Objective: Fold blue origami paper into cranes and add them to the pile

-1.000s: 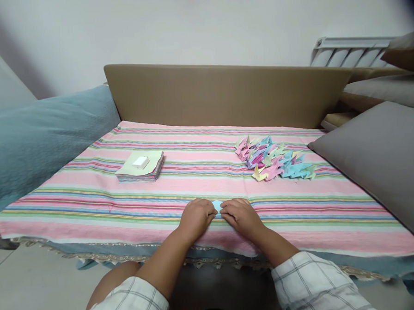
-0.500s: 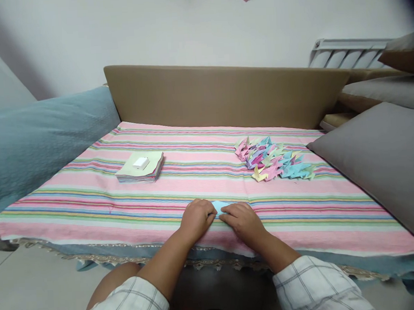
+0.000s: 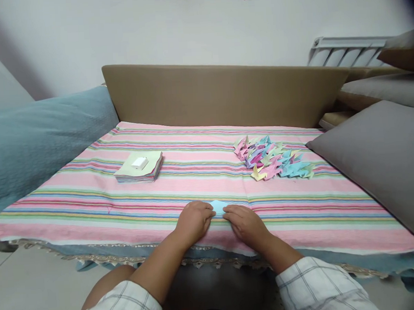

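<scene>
A small light-blue piece of origami paper (image 3: 219, 207) lies low over the striped cloth, between my two hands. My left hand (image 3: 195, 220) pinches its left edge with fingers closed. At the opposite edge, my right hand (image 3: 244, 221) has its thumb and fingers pressed together on the paper. My fingers cover both ends, so any folds there are hidden. Farther back to the right is a cluster of folded paper cranes (image 3: 271, 158) in pink, blue, purple, green and yellow.
On the left stands a stack of square paper (image 3: 138, 170) topped by a small white block (image 3: 140, 163). The striped cloth (image 3: 201, 174) covers the seat. A brown backrest (image 3: 224, 96) closes off the far side, with a blue armrest (image 3: 49, 135) left and a grey cushion (image 3: 381, 159) right.
My hands have drawn slightly apart, the left one shifting left. More of the blue paper shows between them now.
</scene>
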`<state>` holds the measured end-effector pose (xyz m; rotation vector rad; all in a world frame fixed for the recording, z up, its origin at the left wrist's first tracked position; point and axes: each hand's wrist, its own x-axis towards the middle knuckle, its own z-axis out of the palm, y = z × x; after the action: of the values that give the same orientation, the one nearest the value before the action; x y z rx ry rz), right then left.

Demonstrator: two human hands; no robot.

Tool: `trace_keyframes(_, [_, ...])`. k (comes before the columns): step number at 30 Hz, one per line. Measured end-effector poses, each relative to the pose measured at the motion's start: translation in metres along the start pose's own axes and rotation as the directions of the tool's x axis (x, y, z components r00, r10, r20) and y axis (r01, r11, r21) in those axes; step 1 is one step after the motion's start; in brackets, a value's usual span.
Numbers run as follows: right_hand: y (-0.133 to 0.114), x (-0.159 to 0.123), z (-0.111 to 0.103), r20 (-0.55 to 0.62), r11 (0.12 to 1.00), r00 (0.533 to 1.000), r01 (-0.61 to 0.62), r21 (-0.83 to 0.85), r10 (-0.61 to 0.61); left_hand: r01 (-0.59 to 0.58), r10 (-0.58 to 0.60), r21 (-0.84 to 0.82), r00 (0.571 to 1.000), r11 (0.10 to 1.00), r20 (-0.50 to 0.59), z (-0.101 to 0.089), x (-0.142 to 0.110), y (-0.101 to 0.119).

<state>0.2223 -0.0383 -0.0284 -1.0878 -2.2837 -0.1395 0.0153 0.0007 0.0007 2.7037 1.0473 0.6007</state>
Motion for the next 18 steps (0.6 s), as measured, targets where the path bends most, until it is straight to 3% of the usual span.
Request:
trace_keyframes(7, [-0.0027,0.0008,-0.0007,-0.012,0.999,1.000,0.026,-0.043,-0.027,0.154,-0.155,-0.021,0.986,0.988,-0.059,0.0067,0.0069,0.0055])
trace_keyframes(18, [-0.0008,-0.0062,0.0046,-0.051,0.996,0.999,0.006,-0.090,-0.010,0.194,-0.197,-0.059,0.979,0.979,-0.048,0.0043,0.0102,0.0090])
